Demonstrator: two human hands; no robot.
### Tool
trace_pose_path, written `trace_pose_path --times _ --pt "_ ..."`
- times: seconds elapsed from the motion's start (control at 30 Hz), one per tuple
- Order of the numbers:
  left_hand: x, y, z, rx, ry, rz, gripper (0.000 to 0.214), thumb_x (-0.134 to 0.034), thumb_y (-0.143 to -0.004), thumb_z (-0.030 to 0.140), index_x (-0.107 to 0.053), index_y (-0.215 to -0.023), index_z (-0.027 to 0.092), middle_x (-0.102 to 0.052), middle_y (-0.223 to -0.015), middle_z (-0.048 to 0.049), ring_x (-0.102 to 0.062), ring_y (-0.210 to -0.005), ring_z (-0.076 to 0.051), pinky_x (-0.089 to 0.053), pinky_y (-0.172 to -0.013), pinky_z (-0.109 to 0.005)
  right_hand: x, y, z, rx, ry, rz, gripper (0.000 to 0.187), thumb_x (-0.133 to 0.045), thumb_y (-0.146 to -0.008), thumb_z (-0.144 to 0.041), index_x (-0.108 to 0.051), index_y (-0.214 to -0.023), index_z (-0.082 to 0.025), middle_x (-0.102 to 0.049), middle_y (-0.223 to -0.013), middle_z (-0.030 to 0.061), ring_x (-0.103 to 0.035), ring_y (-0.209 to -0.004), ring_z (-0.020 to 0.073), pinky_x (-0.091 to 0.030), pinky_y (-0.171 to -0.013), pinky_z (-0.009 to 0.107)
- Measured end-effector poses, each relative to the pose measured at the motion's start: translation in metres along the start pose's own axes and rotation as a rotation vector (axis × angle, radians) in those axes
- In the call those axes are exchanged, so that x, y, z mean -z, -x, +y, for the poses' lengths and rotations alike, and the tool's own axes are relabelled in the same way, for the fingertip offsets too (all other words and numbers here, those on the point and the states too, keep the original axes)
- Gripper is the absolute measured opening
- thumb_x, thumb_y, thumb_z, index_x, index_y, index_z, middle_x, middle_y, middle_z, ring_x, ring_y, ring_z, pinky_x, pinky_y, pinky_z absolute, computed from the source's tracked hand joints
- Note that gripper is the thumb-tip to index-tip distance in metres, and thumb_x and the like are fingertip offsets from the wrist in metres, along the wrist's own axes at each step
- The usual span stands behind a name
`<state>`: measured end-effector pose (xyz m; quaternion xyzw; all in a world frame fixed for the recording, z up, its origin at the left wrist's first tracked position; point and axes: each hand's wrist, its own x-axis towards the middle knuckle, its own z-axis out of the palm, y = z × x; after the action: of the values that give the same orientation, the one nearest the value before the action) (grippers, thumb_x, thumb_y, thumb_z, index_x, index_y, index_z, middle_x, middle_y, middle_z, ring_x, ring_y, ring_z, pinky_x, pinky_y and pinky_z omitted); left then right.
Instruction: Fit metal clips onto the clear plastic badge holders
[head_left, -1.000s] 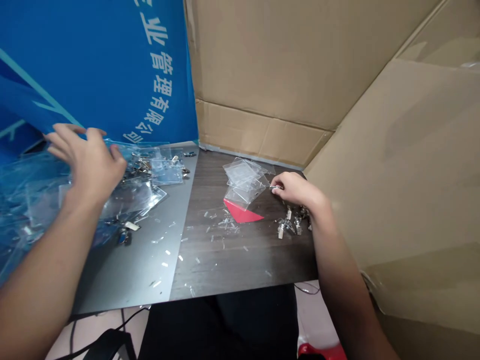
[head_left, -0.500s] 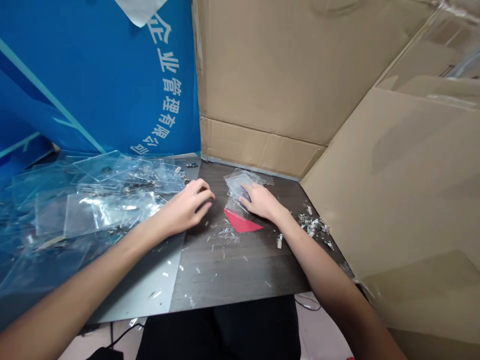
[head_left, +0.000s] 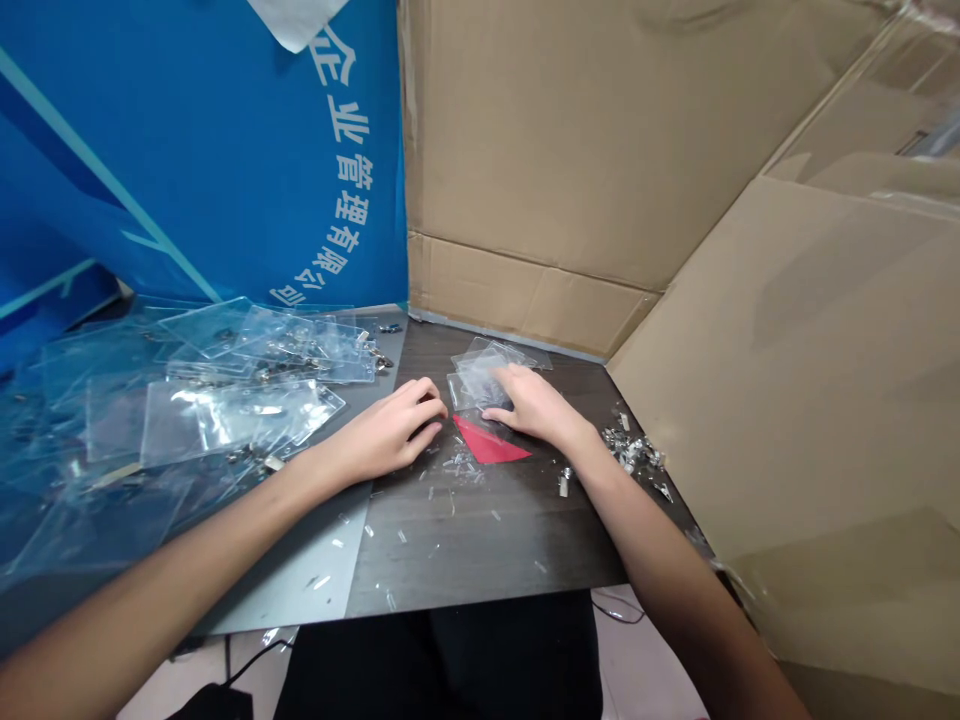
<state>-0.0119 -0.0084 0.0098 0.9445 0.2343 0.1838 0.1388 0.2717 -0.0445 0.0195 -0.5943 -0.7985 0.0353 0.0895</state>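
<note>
My right hand (head_left: 538, 405) rests at a loose pile of small clear plastic sleeves (head_left: 474, 378). Its thumb is apart from its fingers, and the fingertips lie on the sleeves without a visible grip. Just in front of the pile is a red triangular piece (head_left: 491, 445), flat on the dark table, its upper edge partly under clear plastic. To the left of it hovers my left hand (head_left: 396, 425), loosely curled with thumb and fingers apart. It holds nothing visible, and its fingertips come close to the red piece's left corner.
A large heap of clear sleeves with metal clips (head_left: 247, 410) covers the left side. Small metal clips (head_left: 634, 450) lie at the right edge. Tiny clear strips (head_left: 461, 465) are scattered in front. A cardboard wall (head_left: 525, 150) and blue panel (head_left: 187, 150) stand behind.
My left hand has moved right, closer to the red piece. My right hand has shifted slightly right, and its thumb is now farther from the fingers. The view has moved a little.
</note>
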Motion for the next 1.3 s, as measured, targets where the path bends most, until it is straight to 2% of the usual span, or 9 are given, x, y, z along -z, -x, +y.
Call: trace_pose_path --times 0.1,0.3,0.43,0.53,0.6,0.8,0.97,1.13,1.3 --pt "-0.002 -0.001 0.002 0.008 0.010 -0.005 0.030 -0.045 -0.112 0.036 -0.071 -0.112 0.020 -0.066 -0.120 -0.0141 -0.067 -0.109 -0.029 -0.058 -0.099 -0.047 0.003 0.003 0.004 -0.027 0.025 -0.022 0.050 -0.086 -0.101 -0.042 -0.076 -0.139 -0.013 -0.076 -0.130 0.0204 -0.071 -0.123 0.0328 -0.052 -0.107 0.041" --pt "-0.005 -0.003 0.005 0.057 0.084 -0.025 0.031 -0.046 -0.111 0.038 -0.071 -0.113 0.020 -0.066 -0.120 -0.0137 -0.069 -0.110 -0.030 -0.058 -0.102 -0.051 0.006 0.002 -0.010 0.042 0.205 -0.067 0.031 -0.066 -0.113 -0.035 -0.084 -0.114 -0.010 -0.078 -0.116 0.0207 -0.070 -0.118 0.0338 -0.051 -0.102 0.041" --pt "-0.012 -0.003 0.009 0.203 0.214 0.097 0.037 -0.054 -0.108 0.043 -0.063 -0.136 0.021 -0.065 -0.131 -0.0153 -0.070 -0.115 -0.030 -0.061 -0.103 -0.051 0.004 0.005 -0.018 0.024 0.127 0.152 0.034 -0.052 -0.114 -0.022 -0.083 -0.103 -0.013 -0.076 -0.104 0.0178 -0.068 -0.104 0.0301 -0.049 -0.094 0.039" --pt "-0.019 -0.003 0.015 0.414 0.396 0.227 0.068 -0.064 -0.102 0.055 -0.044 -0.157 0.019 -0.057 -0.149 -0.0224 -0.070 -0.124 -0.033 -0.064 -0.097 -0.050 0.000 0.011 -0.029 0.012 -0.178 0.389 0.034 -0.052 -0.112 -0.025 -0.081 -0.096 -0.019 -0.070 -0.087 0.0089 -0.064 -0.085 0.0237 -0.049 -0.084 0.034" --pt "-0.023 -0.003 0.019 0.475 0.533 0.251 0.079 -0.068 -0.100 0.060 -0.037 -0.160 0.019 -0.056 -0.154 -0.0239 -0.069 -0.129 -0.033 -0.064 -0.097 -0.050 -0.004 0.016 -0.041 0.022 -0.428 0.448 0.031 -0.054 -0.109 -0.028 -0.080 -0.094 -0.020 -0.065 -0.079 0.0038 -0.058 -0.073 0.0195 -0.047 -0.076 0.032" --pt "-0.023 -0.008 0.020 0.513 0.833 0.317 0.085 -0.078 -0.093 0.063 -0.044 -0.155 0.017 -0.066 -0.137 -0.0178 -0.069 -0.116 -0.029 -0.061 -0.087 -0.041 -0.016 0.021 -0.064 0.085 -0.792 0.304 0.033 -0.059 -0.104 -0.036 -0.068 -0.076 -0.022 -0.054 -0.070 -0.0017 -0.047 -0.065 0.0154 -0.040 -0.069 0.031" --pt "-0.011 -0.010 0.023 0.500 0.996 0.291 0.085 -0.087 -0.086 0.058 -0.056 -0.151 0.013 -0.061 -0.094 -0.0010 -0.062 -0.082 -0.017 -0.050 -0.072 -0.032 -0.018 0.021 -0.065 0.139 -0.884 0.254 0.037 -0.061 -0.104 -0.040 -0.064 -0.072 -0.022 -0.047 -0.069 -0.0029 -0.043 -0.066 0.0156 -0.039 -0.070 0.032" --pt "-0.004 -0.008 0.027 0.494 1.020 0.317 0.076 -0.088 -0.085 0.044 -0.060 -0.149 0.014 -0.059 -0.091 -0.0005 -0.061 -0.084 -0.018 -0.049 -0.074 -0.032 -0.018 0.018 -0.061 0.086 -1.199 0.096 0.019 -0.066 -0.091 -0.030 -0.078 -0.103 -0.022 -0.062 -0.086 0.0007 -0.052 -0.077 0.0177 -0.048 -0.076 0.033" --pt "-0.008 -0.008 0.027 0.480 0.945 0.317 0.034 -0.071 -0.086 0.028 -0.066 -0.117 0.016 -0.053 -0.083 0.0019 -0.053 -0.073 -0.015 -0.046 -0.064 -0.028 -0.022 0.013 -0.051 -0.098 -1.602 0.033 0.066 -0.063 -0.067 -0.011 -0.081 -0.129 -0.021 -0.069 -0.104 0.0046 -0.057 -0.085 0.0164 -0.054 -0.081 0.030"
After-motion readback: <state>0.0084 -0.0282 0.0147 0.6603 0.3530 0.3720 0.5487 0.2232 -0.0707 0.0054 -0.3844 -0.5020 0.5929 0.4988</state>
